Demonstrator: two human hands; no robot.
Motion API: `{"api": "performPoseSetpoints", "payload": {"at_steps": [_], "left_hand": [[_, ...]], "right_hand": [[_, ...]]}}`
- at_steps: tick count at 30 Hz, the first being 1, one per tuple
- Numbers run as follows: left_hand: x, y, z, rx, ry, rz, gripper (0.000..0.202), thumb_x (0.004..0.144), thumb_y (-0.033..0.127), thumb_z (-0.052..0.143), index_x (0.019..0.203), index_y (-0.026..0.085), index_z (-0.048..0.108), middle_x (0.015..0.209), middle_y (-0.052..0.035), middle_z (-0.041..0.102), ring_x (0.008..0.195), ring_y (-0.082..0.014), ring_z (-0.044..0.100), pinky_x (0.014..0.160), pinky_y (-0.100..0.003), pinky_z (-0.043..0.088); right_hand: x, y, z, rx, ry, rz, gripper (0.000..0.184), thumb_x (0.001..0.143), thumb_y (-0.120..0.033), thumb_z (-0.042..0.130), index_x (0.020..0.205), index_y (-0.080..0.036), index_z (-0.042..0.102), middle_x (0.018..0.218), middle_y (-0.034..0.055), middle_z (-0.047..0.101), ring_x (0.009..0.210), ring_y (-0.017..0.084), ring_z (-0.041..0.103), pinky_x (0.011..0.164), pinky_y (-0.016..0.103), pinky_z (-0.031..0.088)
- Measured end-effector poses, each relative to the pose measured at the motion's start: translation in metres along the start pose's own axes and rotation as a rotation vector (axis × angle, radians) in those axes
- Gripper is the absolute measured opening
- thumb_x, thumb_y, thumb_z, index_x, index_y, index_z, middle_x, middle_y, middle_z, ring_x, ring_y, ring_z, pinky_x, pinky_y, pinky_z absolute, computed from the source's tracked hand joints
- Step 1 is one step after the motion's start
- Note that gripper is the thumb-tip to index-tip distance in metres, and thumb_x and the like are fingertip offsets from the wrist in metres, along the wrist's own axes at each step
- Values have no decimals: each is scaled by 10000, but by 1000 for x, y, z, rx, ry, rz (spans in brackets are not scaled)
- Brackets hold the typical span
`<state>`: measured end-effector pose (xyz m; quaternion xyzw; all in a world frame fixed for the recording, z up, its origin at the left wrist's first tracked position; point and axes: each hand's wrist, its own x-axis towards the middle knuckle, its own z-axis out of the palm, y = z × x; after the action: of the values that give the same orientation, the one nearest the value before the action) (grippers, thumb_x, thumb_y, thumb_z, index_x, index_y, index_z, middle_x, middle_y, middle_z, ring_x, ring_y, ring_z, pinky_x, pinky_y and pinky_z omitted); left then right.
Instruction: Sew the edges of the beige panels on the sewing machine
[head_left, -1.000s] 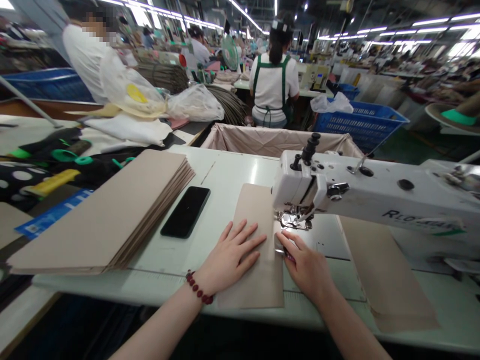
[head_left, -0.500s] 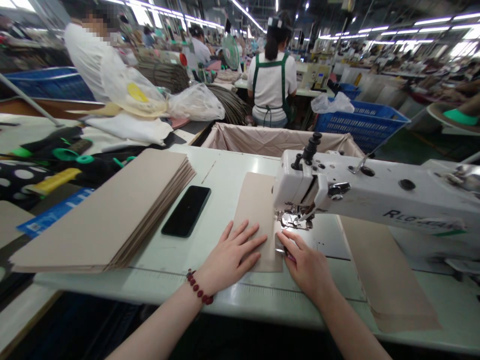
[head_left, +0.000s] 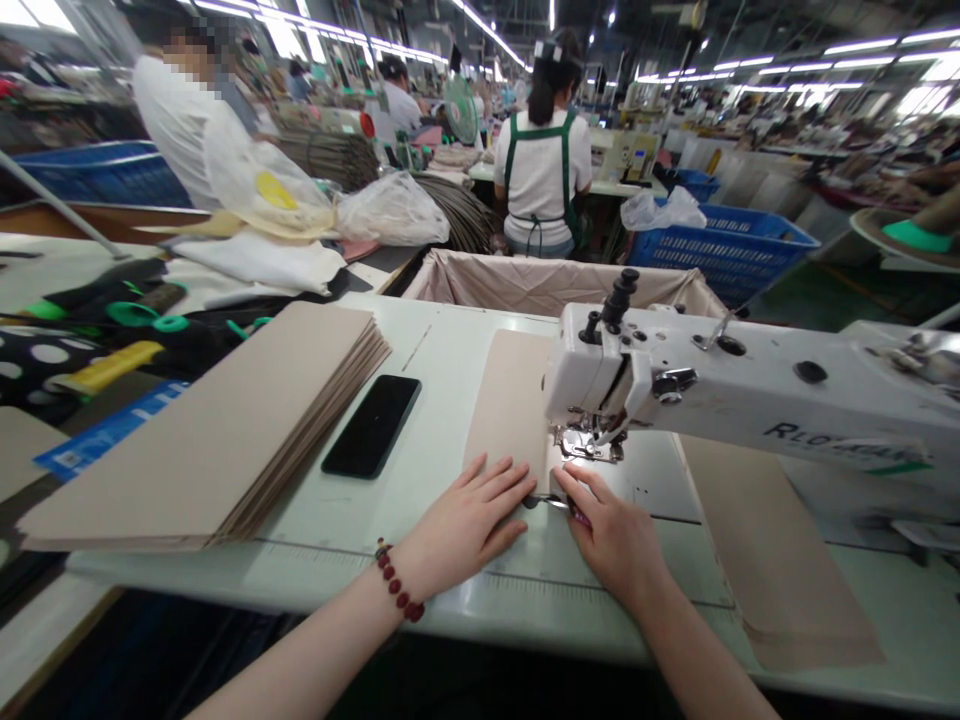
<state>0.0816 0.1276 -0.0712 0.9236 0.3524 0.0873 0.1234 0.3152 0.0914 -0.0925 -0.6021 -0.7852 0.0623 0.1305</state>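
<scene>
Left of the fingers, on the pale table point(head_left: 442, 345), lies a thick stack of beige card sheets point(head_left: 202, 425), and nearer to the fingers lies a black smartphone point(head_left: 371, 427). The left hand point(head_left: 465, 525), with a red bead bracelet point(head_left: 394, 582) on its wrist, is open: its fingers point(head_left: 499, 490) are spread and rest flat on the lower end of a beige card strip point(head_left: 510, 400). This strip lies on the table and runs away beyond the fingertips, its right edge just beside the presser foot point(head_left: 589, 445) of a white sewing machine point(head_left: 712, 390). Just right of the left fingertips, the right hand point(head_left: 611, 530) has its fingers closed on small metal snips point(head_left: 547, 502) with a dark red grip — the exact tool is too small to tell. Farther right of these fingers, under the machine arm, another beige card sheet point(head_left: 772, 550) lies on the table.
</scene>
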Motion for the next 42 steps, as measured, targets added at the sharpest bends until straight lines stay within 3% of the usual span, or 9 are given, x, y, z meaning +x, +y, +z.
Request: {"api": "performPoseSetpoints", "payload": {"at_steps": [7, 17, 24, 29, 42], "left_hand": [[16, -12, 4, 7, 8, -17, 543, 993, 457, 376, 1487, 243, 299, 1528, -23, 322, 1412, -203, 282, 1168, -377, 220], [36, -26, 14, 25, 64, -55, 541, 997, 442, 368, 1489, 229, 290, 1538, -42, 297, 1422, -208, 256, 1166, -387, 204], [37, -26, 14, 17, 86, -52, 552, 1002, 446, 345, 1505, 239, 249, 1538, -37, 299, 1427, -211, 244, 1166, -403, 202], [37, -25, 13, 38, 101, -40, 505, 1006, 430, 345, 1487, 283, 295, 1544, -18, 282, 1437, -228, 210, 1167, -433, 183], [39, -26, 15, 38, 93, -40, 518, 1015, 417, 310, 1506, 266, 244, 1544, -10, 278, 1429, -208, 237, 1161, -410, 179]], "right_hand": [[1, -2, -2, -14, -3, 4, 575, 856, -155, 492, 1407, -309, 429, 1433, -2, 477, 980, 184, 656, 746, 295, 569], [0, 2, 2, -16, 4, -6, 553, 864, -163, 488, 1395, -312, 444, 1437, -2, 472, 945, 184, 663, 720, 303, 571], [1, 1, 0, 9, -8, -16, 560, 869, -164, 489, 1405, -315, 429, 1447, -11, 459, 950, 178, 660, 779, 294, 565], [1, 0, 1, -10, 6, -8, 552, 864, -155, 474, 1393, -310, 447, 1427, 4, 483, 918, 182, 669, 721, 293, 573], [1, 0, 0, -34, 21, -18, 559, 861, -186, 488, 1401, -324, 442, 1408, 14, 505, 876, 178, 678, 685, 283, 573]]}}
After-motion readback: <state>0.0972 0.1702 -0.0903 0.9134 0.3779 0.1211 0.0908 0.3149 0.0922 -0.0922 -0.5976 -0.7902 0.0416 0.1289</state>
